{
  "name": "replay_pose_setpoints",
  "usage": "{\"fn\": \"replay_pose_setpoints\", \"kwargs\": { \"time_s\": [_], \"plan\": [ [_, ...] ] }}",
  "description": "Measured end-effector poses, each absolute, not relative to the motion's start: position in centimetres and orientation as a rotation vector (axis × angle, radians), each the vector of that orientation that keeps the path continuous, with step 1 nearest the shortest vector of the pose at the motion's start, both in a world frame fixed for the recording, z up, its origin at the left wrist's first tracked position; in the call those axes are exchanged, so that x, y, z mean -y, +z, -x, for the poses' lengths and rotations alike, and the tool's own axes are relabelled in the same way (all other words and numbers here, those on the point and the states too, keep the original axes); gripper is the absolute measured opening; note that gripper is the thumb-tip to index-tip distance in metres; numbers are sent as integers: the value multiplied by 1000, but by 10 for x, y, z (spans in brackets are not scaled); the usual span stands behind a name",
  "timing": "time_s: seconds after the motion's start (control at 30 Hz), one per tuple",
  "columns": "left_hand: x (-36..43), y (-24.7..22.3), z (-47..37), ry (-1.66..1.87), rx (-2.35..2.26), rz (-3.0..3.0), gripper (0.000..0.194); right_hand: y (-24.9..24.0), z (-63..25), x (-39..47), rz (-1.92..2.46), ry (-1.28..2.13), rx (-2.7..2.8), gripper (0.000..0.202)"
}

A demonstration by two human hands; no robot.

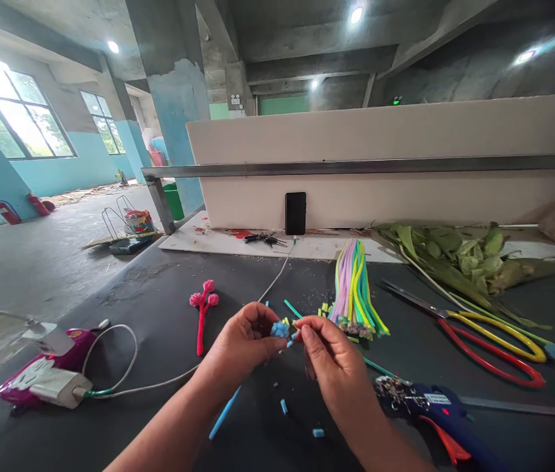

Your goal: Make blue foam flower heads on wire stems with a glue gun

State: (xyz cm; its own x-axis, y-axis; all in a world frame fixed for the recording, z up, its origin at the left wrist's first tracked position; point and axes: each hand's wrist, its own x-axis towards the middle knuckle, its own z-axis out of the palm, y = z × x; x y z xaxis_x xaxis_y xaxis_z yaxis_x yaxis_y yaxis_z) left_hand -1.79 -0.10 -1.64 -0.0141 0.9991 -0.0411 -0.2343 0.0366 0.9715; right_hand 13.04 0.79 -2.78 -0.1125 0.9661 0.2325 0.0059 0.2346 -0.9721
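Note:
My left hand point(245, 337) is closed in a pinch on a small fuzzy blue pipe-cleaner ball point(280, 329). Close beside the ball, the thumb and fingertips of my right hand point(329, 351) are pinched together, and what lies between them is too small to make out. A blue pipe-cleaner stem point(225, 412) slants down from beneath my left hand; whether that hand holds it I cannot tell. Short cut blue pieces point(284, 406) lie on the dark table below. To the left is a pink branched pipe-cleaner stem point(202, 321) with three fuzzy balls.
Beyond my right hand lies a pipe-cleaner bundle point(353, 288). On the right are large scissors point(459, 321), a glue gun point(435, 406) and leafy stalks point(474, 259). A phone point(296, 213) leans at the back. A purple power strip point(46, 370) with white plugs and cable sits left.

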Motion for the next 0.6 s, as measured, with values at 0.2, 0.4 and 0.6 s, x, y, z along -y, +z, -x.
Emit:
{"fn": "replay_pose_setpoints", "kwargs": {
  "time_s": [0.2, 0.4, 0.6],
  "plan": [
    [5, -15, 18, 1255, -981, -919, 44, -20, -131, 5, 918, 861, 1507, 14],
    [8, -14, 32, 1189, -933, -876, 42, 19, -175, 58, 875, 526, 2103, 32],
    [12, -10, 31, 1103, -972, -851, 42, 15, -310, 41, 1687, 33, 1811, 18]
  ]
}}
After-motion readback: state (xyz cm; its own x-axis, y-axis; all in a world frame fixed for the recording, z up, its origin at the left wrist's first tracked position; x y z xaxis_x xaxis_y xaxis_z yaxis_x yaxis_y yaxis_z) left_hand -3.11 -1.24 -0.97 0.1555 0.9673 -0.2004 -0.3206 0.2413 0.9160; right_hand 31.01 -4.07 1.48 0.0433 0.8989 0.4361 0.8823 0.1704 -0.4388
